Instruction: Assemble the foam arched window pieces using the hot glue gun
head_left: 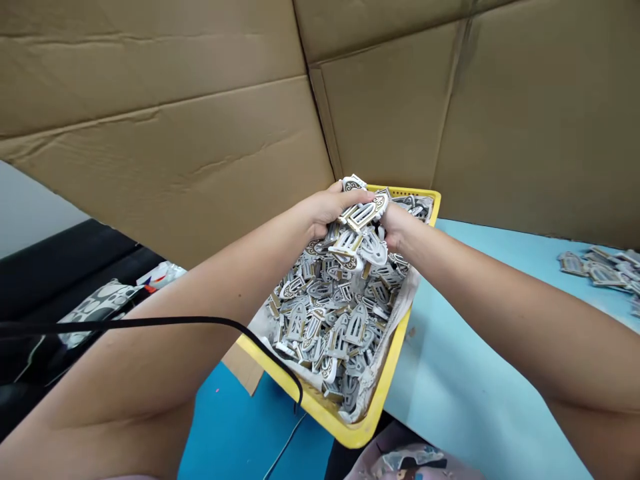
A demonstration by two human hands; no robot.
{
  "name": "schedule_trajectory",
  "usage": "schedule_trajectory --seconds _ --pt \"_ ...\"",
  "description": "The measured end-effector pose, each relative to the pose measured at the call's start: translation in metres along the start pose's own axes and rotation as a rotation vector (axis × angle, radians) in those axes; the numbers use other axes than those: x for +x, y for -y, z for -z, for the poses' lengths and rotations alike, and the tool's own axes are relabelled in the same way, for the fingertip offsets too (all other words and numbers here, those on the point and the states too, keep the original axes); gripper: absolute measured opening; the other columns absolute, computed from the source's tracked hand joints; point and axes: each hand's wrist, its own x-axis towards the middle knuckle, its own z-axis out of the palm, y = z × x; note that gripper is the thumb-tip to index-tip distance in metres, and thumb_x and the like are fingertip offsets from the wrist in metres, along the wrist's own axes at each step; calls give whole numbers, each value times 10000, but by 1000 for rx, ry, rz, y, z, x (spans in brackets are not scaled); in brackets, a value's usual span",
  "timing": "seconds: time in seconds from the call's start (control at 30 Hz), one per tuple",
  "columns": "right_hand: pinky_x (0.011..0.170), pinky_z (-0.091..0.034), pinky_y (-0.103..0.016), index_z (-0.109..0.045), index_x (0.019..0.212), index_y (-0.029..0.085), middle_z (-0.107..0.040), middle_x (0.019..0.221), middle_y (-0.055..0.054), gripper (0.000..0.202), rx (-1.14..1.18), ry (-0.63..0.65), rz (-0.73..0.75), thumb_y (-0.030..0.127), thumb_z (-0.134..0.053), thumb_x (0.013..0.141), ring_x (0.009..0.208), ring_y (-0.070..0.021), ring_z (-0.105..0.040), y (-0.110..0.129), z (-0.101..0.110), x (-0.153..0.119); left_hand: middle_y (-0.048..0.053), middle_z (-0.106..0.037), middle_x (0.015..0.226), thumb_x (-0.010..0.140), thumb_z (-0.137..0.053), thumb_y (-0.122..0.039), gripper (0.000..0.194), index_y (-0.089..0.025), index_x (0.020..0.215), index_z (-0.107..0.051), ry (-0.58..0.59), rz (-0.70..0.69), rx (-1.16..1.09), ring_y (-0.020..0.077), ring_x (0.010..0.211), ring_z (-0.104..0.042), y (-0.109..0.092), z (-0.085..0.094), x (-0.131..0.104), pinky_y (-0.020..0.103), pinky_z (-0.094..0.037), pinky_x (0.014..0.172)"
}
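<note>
The left hand [327, 210] and right hand [397, 223] together grasp a clump of arched, white-and-gold openwork pieces [367, 212] above the loose ones filling the cloth-lined yellow basket [393, 367]. This looks like the scooping-up step; moving the clump calls for both palms cupped closely beneath it.

Cardboard panels [530, 133] rise behind a light blue tabletop [460, 360], and a black cable [165, 321] curves at left.
</note>
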Motion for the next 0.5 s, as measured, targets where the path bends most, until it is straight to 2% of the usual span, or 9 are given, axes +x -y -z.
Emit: schedule_trajectory --seconds 0.17,0.3,0.4,0.5 --pt "720 -546 -435 -689 925 207 -634 608 -40 273 49 -18 -32 464 -644 845 726 -233 -628 19 13 -11 18 -694 788 739 -791 -267 407 -237 1039 -518 -13 -17 17 218 714 -698 -18 -20 -2 435 -593 716" --pt "719 -553 -426 -678 897 198 -623 590 -34 240 71 -50 -49 430 -662 838 713 -226 -626 38 36 -25 15 -687 791 709 -805 -288 435 -236 1038 -524 -5 -39 42 228 734 -697 -34 -46 4 452 -593 741" --pt "707 -562 -424 -669 866 181 -616 582 -36 230 76 -102 -53 408 -663 835 708 -230 -636 57 68 -49 24 -684 803 691 -814 -314 470 -236 1055 -528 59 -74 56 253 790 -703 -47 -83 15 461 -591 765" --pt "687 -572 -434 -660 827 171 -622 589 -43 215 91 -175 -39 386 -650 830 709 -244 -653 70 108 -85 27 -689 813 685 -823 -342 494 -244 1065 -523 177 -95 54 258 806 -705 -50 -135 30 447 -590 767"
